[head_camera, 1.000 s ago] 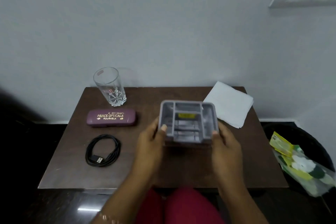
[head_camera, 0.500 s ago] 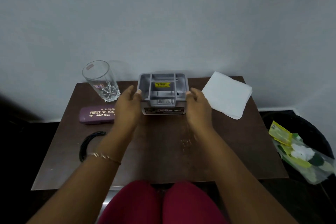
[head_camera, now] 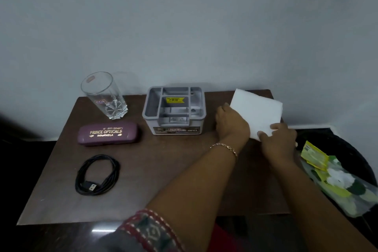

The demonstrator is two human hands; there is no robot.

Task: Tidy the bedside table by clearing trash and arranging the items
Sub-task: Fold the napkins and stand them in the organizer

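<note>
A grey compartment organiser stands at the back middle of the brown bedside table. To its right, a folded white napkin stack lies at the table's back right corner. My left hand holds the stack's left edge, fingers hidden beneath it. My right hand pinches the near corner, thumb on top. At the back left stands an empty glass, with a purple spectacle case in front of it. Nearer me lies a coiled black USB cable.
A black bin sits on the floor right of the table, holding a clear bag with yellow and green wrappers. A grey wall runs behind the table. My sleeve and lap are at the bottom edge.
The organiser was carried to the back of the table and set down. Both hands let go of it and moved right to the napkin stack.
</note>
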